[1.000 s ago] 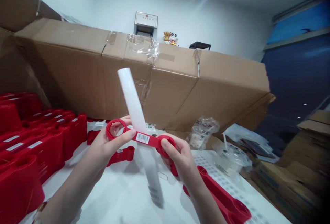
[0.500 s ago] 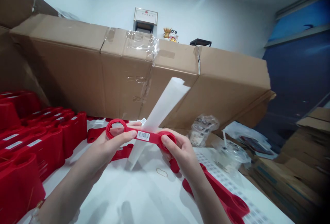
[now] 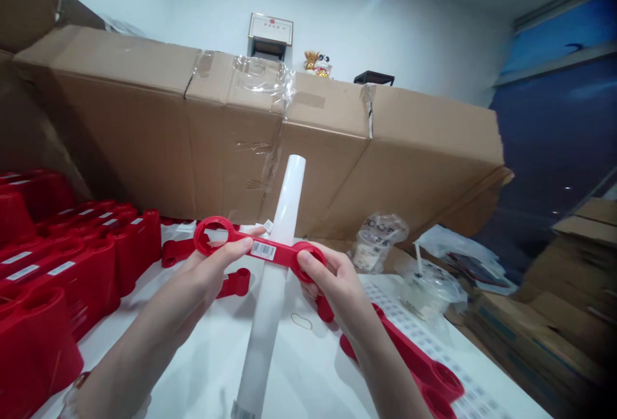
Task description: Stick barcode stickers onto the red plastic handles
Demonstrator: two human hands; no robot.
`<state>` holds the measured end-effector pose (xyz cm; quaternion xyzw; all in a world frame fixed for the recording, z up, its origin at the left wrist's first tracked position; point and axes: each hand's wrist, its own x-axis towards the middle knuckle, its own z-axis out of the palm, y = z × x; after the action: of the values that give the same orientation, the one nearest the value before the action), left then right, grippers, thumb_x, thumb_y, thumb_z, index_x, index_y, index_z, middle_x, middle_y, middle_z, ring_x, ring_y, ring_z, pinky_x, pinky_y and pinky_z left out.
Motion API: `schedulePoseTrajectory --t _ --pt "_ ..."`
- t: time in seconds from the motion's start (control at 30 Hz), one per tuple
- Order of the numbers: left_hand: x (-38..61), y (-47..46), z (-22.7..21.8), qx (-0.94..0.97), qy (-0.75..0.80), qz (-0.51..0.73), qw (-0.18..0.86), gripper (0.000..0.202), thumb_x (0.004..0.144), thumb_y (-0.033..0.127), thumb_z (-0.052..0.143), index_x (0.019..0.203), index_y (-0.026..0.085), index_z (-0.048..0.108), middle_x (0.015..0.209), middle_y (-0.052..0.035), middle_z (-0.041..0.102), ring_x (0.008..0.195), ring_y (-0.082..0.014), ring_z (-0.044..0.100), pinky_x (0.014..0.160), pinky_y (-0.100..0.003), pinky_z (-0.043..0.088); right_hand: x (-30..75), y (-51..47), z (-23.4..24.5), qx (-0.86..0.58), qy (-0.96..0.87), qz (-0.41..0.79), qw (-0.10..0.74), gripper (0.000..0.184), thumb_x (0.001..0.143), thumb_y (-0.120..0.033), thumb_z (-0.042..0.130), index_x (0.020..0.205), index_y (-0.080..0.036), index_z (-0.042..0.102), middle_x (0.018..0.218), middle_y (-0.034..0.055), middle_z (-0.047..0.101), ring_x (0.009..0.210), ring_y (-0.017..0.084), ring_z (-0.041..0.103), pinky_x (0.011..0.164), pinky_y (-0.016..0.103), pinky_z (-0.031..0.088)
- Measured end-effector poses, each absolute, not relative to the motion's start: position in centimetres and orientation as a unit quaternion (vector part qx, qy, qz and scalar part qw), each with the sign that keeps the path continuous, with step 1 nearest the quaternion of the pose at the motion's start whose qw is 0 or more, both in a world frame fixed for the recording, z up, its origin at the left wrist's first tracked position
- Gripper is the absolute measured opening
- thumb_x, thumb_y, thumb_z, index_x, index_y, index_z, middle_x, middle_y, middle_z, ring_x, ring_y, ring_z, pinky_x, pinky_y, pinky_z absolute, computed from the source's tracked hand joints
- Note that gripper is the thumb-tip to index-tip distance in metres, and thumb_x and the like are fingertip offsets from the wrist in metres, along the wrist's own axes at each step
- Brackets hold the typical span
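Nearest the camera, a long white strip [image 3: 263,329] rises from the bottom edge, leaning slightly right, and passes behind the red bar [image 3: 284,256] held level above the tabletop [image 3: 202,367]. The left hand [image 3: 207,277] pinches the bar just beside its left ring, thumb on top and fingers [image 3: 258,231] underneath. The right hand [image 3: 332,281] pinches the right ring the same way, thumb across the rim. A barcode sticker [image 3: 263,250] sits on the bar's flat middle, right where the strip crosses.

The bar looks like stiff moulded plastic, light and smooth, so it should neither flex nor slip; the two ring ends give the firmest hold and leave the middle free. The strip seems thin, limp and easily creased, best steadied close to the bar and not at its far tip.

Beyond the hands a rubber band [image 3: 301,321] lies on the tabletop, with loose red bars [image 3: 409,367] to the right beside a sheet of labels [image 3: 419,335]. Stacked red pieces [image 3: 72,265] fill the left. Farther off stand bagged cups [image 3: 378,242], then a wall of boxes [image 3: 144,130].
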<state>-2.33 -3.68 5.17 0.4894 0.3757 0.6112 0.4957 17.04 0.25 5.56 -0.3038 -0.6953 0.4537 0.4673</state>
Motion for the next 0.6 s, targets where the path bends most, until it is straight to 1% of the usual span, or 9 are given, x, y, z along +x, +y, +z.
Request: schedulePoseTrajectory --t 0.07,0.1,0.2,0.27,0.33,0.4,0.47,0.53,0.6 --pt "-2.8 -4.0 5.7 0.46 0.393 0.606 0.516 0.045 0.082 0.056 0.073 0.115 0.025 0.075 0.138 -0.0095 0.067 0.133 -0.0365 0.057 0.095 -0.047 0.059 17.3 0.1 5.8 -0.305 -0.699 0.439 0.475 0.042 0.091 -0.055 0.067 0.067 -0.022 0.057 0.051 -0.006 0.042 0.046 0.011 0.034 0.044 0.028 0.024" --pt "-3.1 -4.1 6.0 0.449 0.402 0.615 0.508 0.044 0.081 0.056 0.074 0.113 0.025 0.076 0.136 -0.009 0.068 0.134 -0.0357 0.056 0.095 -0.044 0.059 17.4 0.1 5.9 -0.31 -0.7 0.428 0.481 0.043 0.092 -0.055 0.066 0.067 -0.022 0.057 0.051 -0.0056 0.042 0.047 0.011 0.035 0.044 0.028 0.024" --pt "-3.8 -4.1 6.8 0.432 0.413 0.63 0.496 0.037 0.08 0.052 0.075 0.105 0.025 0.076 0.119 -0.0076 0.075 0.124 -0.0338 0.064 0.088 -0.041 0.063 17.7 0.1 6.2 -0.334 -0.707 0.384 0.491 0.043 0.092 -0.054 0.065 0.066 -0.021 0.057 0.054 -0.0043 0.044 0.051 0.012 0.038 0.048 0.028 0.025" --pt "-4.1 -4.0 7.0 0.441 0.409 0.629 0.493 0.034 0.078 0.051 0.077 0.098 0.024 0.077 0.107 -0.0078 0.078 0.115 -0.0345 0.068 0.082 -0.041 0.064 17.9 0.2 6.2 -0.338 -0.721 0.36 0.486 0.043 0.092 -0.055 0.065 0.067 -0.021 0.06 0.058 -0.0028 0.048 0.054 0.012 0.041 0.05 0.029 0.027" --pt "-4.4 -3.7 7.1 0.459 0.403 0.625 0.486 0.032 0.075 0.051 0.078 0.088 0.022 0.078 0.096 -0.0087 0.079 0.107 -0.0356 0.071 0.08 -0.043 0.065 18.0 0.5 6.2 -0.332 -0.735 0.35 0.476 0.042 0.092 -0.056 0.064 0.07 -0.021 0.062 0.063 -0.0016 0.052 0.057 0.013 0.044 0.051 0.028 0.031" --pt "-4.8 -3.5 6.9 0.469 0.401 0.631 0.469 0.029 0.072 0.052 0.079 0.079 0.024 0.077 0.085 -0.0084 0.078 0.099 -0.0359 0.073 0.077 -0.044 0.065 18.1 0.7 6.1 -0.321 -0.743 0.371 0.456 0.038 0.092 -0.057 0.064 0.077 -0.021 0.066 0.067 -0.0006 0.055 0.06 0.014 0.048 0.052 0.027 0.036" --pt "-5.3 -3.5 6.6 0.475 0.41 0.632 0.455 0.025 0.069 0.051 0.081 0.075 0.027 0.076 0.078 -0.007 0.076 0.093 -0.0365 0.073 0.073 -0.047 0.066 18.1 0.8 6.0 -0.304 -0.732 0.423 0.44 0.036 0.092 -0.056 0.065 0.085 -0.022 0.069 0.074 0.0013 0.059 0.066 0.015 0.055 0.054 0.026 0.044" --pt "-5.9 -3.6 6.4 0.481 0.423 0.623 0.449 0.022 0.068 0.049 0.083 0.076 0.029 0.076 0.076 -0.0058 0.075 0.091 -0.0374 0.073 0.073 -0.049 0.065 18.2 0.8 6.0 -0.283 -0.71 0.485 0.425 0.034 0.091 -0.055 0.068 0.091 -0.021 0.071 0.086 0.0046 0.064 0.076 0.018 0.062 0.061 0.029 0.054" --pt "-6.4 -3.7 6.3 0.489 0.428 0.614 0.449 0.023 0.068 0.05 0.083 0.079 0.03 0.077 0.078 -0.0055 0.075 0.092 -0.0387 0.073 0.075 -0.052 0.065 18.2 0.7 6.0 -0.264 -0.694 0.532 0.407 0.032 0.089 -0.053 0.07 0.093 -0.021 0.071 0.093 0.0065 0.065 0.081 0.021 0.067 0.067 0.033 0.061"
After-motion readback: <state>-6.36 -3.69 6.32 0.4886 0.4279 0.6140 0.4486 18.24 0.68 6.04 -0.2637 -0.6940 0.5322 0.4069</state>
